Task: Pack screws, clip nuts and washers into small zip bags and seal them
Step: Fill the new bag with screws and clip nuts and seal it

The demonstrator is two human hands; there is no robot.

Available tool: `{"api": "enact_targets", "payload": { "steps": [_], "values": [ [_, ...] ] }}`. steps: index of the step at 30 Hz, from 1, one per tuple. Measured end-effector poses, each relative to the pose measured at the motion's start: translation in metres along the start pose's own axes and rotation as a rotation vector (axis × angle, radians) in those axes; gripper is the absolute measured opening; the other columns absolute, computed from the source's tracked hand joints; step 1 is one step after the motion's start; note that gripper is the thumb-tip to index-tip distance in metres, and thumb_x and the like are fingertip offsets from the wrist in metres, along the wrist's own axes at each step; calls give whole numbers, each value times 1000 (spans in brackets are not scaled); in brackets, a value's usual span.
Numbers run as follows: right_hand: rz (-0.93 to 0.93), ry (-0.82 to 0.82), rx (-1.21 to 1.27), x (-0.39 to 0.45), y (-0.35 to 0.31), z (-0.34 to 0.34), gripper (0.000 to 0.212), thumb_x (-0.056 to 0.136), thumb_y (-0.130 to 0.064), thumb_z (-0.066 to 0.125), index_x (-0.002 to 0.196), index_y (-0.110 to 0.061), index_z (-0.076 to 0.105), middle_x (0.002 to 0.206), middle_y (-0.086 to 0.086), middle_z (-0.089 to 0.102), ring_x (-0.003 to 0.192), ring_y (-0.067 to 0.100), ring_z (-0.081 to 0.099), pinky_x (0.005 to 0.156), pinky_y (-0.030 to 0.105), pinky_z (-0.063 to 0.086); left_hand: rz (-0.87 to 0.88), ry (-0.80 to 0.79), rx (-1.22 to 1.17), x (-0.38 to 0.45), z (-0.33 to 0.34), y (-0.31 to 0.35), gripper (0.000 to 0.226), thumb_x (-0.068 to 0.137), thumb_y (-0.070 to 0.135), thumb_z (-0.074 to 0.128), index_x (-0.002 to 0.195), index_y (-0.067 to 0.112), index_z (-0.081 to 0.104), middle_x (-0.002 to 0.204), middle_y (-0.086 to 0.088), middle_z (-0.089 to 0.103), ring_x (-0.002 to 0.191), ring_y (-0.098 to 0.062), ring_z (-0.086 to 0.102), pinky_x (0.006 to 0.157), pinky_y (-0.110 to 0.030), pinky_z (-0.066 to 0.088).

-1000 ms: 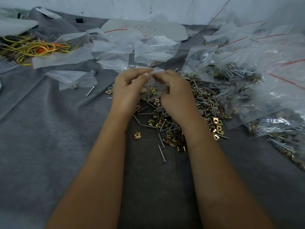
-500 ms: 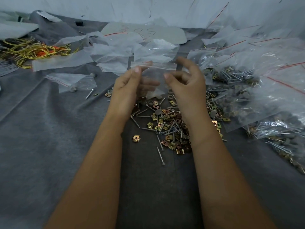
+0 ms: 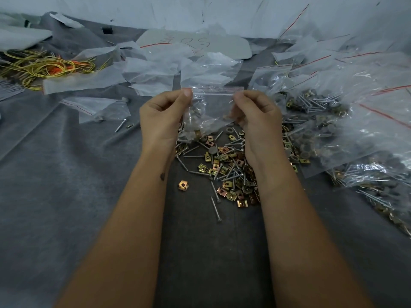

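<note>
The small zip bag (image 3: 211, 107) is now stretched flat between 2 pinches — left hand (image 3: 164, 116) and right hand (image 3: 255, 116) each grip a top corner above the loose hardware (image 3: 224, 172) — so it has been raised and spread, likely sealed or being checked.

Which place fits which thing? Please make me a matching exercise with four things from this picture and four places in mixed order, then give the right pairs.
Things
1. small zip bag
2. yellow wires
3. single clip nut
4. filled bags

Places
A. far left of the grey cloth
B. alone on the cloth, just beside the left forearm
C. held up between the left hand and the right hand
D. piled on the right side

Right pairs: 1-C, 2-A, 3-B, 4-D
</note>
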State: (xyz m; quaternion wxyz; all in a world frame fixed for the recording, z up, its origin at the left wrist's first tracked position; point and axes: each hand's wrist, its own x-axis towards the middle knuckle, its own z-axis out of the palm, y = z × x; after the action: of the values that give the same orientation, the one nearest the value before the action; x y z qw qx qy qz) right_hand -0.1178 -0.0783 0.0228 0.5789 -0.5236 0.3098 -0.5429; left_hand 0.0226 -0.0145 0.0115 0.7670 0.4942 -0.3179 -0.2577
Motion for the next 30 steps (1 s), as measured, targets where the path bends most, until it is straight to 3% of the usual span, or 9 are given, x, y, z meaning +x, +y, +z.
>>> {"api": "enact_targets", "payload": {
  "steps": [4, 8, 13, 18, 22, 24, 26, 30],
  "values": [
    [-16, 10, 11, 0, 3, 1, 19, 89, -2, 63, 75, -14, 65, 65, 2, 59, 63, 15, 55, 70, 38, 50, -25, -1, 10, 1, 0, -2, 10, 84, 14, 75, 78, 8, 70, 59, 3, 63, 60, -9, 58, 74, -30, 53],
    [-20, 36, -4, 1, 6, -1, 19, 88, -3, 64, 74, -15, 66, 65, 1, 60, 62, 14, 55, 60, 23, 48, -33, 3, -11, 2, -2, -5, 13, 87, 15, 73, 74, 14, 73, 67, -6, 62, 69, -21, 54, 79, -40, 52],
    [3, 11, -8, 1, 9, 0, 10, 90, -6, 66, 81, -11, 69, 60, -6, 62, 57, 4, 55, 58, 19, 49, 23, 48, -28, 2, -2, -7, 8, 91, 13, 69, 83, 14, 70, 68, -2, 56, 64, -14, 46, 62, -27, 41],
    [26, -9, 41, 2, 7, 0, 11, 88, -2, 66, 81, -10, 68, 60, -6, 62, 57, 6, 56, 62, 23, 51, 11, -14, -26, 1, -3, -6, 6, 94, 12, 64, 89, 15, 66, 65, 6, 54, 53, -4, 46, 52, -16, 43],
    [9, 10, 84, 1, 6, 1, 27, 86, 5, 60, 68, -14, 62, 55, -5, 56, 52, 8, 50, 55, 23, 45, -25, -56, -36, -1, 1, -4, 12, 95, 14, 62, 86, 19, 68, 71, 2, 54, 62, -10, 48, 59, -25, 44],
    [20, 13, 90, 1, 7, 2, 30, 85, 6, 59, 64, -16, 60, 54, -6, 54, 51, 7, 48, 57, 27, 45, -38, -55, -66, -2, 2, -4, 19, 96, 14, 60, 80, 21, 68, 75, 0, 57, 70, -14, 50, 72, -38, 45],
    [37, -10, 96, 0, 8, 4, 29, 86, 4, 59, 65, -16, 61, 53, -5, 53, 51, 7, 48, 62, 31, 46, -25, -68, -69, -2, 4, -5, 18, 98, 14, 57, 82, 20, 64, 75, 2, 58, 70, -15, 52, 75, -44, 46],
    [38, -31, 88, -1, 8, 5, 21, 88, 3, 61, 74, -13, 64, 55, -6, 57, 50, 7, 50, 54, 20, 47, 24, -65, -25, -3, 6, -6, 13, 99, 16, 56, 87, 18, 59, 70, 7, 59, 63, -11, 51, 56, -28, 45]
  ]
}}
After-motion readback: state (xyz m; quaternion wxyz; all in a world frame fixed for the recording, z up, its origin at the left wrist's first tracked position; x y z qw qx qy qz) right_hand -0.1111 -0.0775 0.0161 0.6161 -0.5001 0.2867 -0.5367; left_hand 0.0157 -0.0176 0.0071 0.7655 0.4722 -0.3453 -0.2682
